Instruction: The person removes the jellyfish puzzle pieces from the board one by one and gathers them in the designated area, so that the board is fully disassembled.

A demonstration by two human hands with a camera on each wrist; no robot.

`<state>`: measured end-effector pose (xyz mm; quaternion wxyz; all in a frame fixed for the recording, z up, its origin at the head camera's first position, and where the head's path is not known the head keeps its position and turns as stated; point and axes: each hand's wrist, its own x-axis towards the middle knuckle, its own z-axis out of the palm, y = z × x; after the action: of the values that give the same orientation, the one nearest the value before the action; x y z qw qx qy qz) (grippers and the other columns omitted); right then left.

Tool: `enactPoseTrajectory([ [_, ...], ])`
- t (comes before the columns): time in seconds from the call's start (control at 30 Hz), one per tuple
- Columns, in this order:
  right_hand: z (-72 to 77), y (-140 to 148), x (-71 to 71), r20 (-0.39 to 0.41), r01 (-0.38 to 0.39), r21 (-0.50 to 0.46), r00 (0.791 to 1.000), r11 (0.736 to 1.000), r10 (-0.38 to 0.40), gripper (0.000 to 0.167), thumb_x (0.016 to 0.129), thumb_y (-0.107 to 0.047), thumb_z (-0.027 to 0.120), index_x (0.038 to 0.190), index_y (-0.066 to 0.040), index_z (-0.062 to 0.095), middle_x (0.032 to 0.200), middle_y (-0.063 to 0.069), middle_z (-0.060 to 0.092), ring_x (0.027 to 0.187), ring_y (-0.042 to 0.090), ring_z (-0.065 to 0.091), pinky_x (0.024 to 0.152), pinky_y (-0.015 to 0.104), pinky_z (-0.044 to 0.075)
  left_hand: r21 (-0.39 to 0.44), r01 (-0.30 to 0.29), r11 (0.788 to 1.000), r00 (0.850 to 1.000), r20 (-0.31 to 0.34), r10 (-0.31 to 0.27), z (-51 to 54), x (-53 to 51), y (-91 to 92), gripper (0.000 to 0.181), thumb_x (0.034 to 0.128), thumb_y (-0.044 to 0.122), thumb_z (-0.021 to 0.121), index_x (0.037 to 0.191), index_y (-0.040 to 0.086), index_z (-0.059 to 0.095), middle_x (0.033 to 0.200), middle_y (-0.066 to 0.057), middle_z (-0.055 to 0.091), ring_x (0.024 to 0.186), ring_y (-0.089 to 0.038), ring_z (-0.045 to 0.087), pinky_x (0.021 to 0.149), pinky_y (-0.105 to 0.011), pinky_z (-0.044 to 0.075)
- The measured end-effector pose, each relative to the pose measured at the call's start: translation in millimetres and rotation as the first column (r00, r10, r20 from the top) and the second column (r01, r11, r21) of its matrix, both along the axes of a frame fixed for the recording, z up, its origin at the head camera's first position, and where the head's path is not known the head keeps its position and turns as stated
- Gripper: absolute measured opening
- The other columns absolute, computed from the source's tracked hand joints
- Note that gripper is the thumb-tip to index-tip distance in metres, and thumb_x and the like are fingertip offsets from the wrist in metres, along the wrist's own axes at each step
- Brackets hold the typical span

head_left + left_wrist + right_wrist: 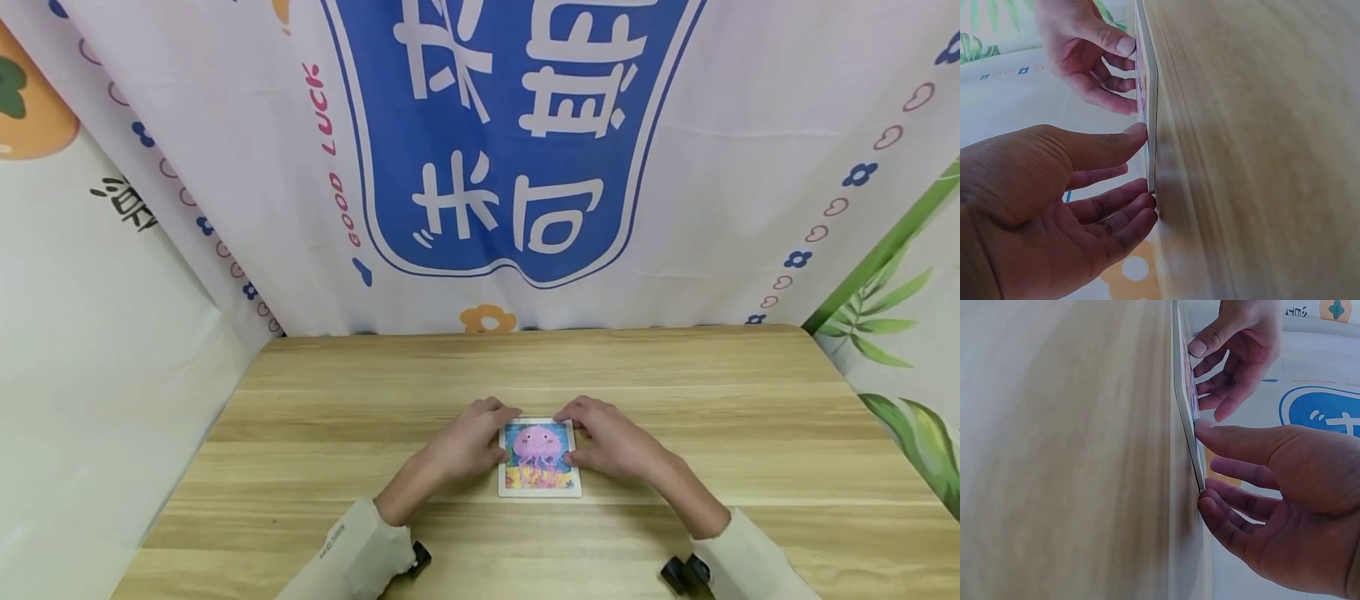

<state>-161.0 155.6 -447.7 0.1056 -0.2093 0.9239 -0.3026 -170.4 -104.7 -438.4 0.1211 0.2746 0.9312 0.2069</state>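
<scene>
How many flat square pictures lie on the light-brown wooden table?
1: the white-bordered square jellyfish picture, on the light-brown wooden table between the left hand and right hand. Any beneath it would be hidden.

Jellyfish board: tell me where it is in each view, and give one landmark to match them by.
Head: the jellyfish board lies face up on the table, below and just right of centre.
Left wrist: nearly edge-on, a narrow strip in the upper middle.
Right wrist: nearly edge-on, a narrow strip in the upper middle.
Shared landmark: the left hand, left of the board in head, lower left in left wrist, upper right in right wrist.
</scene>
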Motion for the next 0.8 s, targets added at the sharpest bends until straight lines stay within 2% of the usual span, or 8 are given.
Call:
enactPoseTrajectory([
  [0.27,1.0,1,-0.7,0.014,0.001,0.000,1.000,1.000,-0.001,0.048,0.092,-0.017,0.087,0.136,-0.009,0.070,0.137,0.009,0.067,0.119,0.026,0.064,0.104,0.051,0.056,0.004,0.003,1.000,1.000,0.008,-0.003,0.8,0.1,-1.0,0.054,0.0995,0.011,0.077,0.151,0.006,0.061,0.143,-0.013,0.063,0.131,-0.029,0.060,0.111,-0.046,0.055],
  [0.43,3.9,-1,-3.7,-0.041,-0.023,0.021,0.999,1.000,0.024,0.044,0.095,-0.017,0.083,0.136,-0.007,0.070,0.139,0.011,0.067,0.131,0.034,0.062,0.114,0.056,0.051,0.015,0.007,1.000,1.000,-0.002,-0.007,3.7,1.8,-6.7,0.050,0.1017,0.015,0.075,0.149,0.005,0.062,0.146,-0.015,0.062,0.134,-0.032,0.060,0.113,-0.048,0.054],
  [0.5,5.4,-4,-5.4,-0.074,-0.046,0.037,0.996,0.998,0.049,0.043,0.097,-0.017,0.081,0.136,-0.007,0.070,0.139,0.011,0.068,0.135,0.035,0.061,0.116,0.057,0.049,0.009,0.018,1.000,1.000,-0.014,-0.018,4.5,4.2,-10.4,0.050,0.1019,0.018,0.075,0.148,0.004,0.063,0.147,-0.016,0.062,0.135,-0.032,0.060,0.113,-0.049,0.054],
  [0.63,8.8,-15,-7.3,-0.080,-0.073,0.035,0.994,0.997,0.075,0.041,0.098,-0.017,0.079,0.137,-0.005,0.070,0.137,0.011,0.070,0.136,0.035,0.061,0.118,0.057,0.048,-0.013,0.040,0.999,0.999,-0.029,-0.040,5.9,12.2,-18.1,0.053,0.1013,0.024,0.077,0.148,0.002,0.063,0.149,-0.018,0.061,0.139,-0.033,0.058,0.116,-0.050,0.052],
  [0.8,10.0,-28,-9.2,-0.019,-0.059,0.008,0.998,0.998,0.060,0.041,0.098,-0.016,0.079,0.137,-0.007,0.071,0.137,0.010,0.071,0.136,0.034,0.061,0.118,0.057,0.047,-0.032,0.063,0.997,0.997,-0.048,-0.065,7.7,23.4,-25.2,0.058,0.0997,0.028,0.079,0.149,0.002,0.062,0.155,-0.020,0.057,0.143,-0.035,0.057,0.117,-0.052,0.051],
])
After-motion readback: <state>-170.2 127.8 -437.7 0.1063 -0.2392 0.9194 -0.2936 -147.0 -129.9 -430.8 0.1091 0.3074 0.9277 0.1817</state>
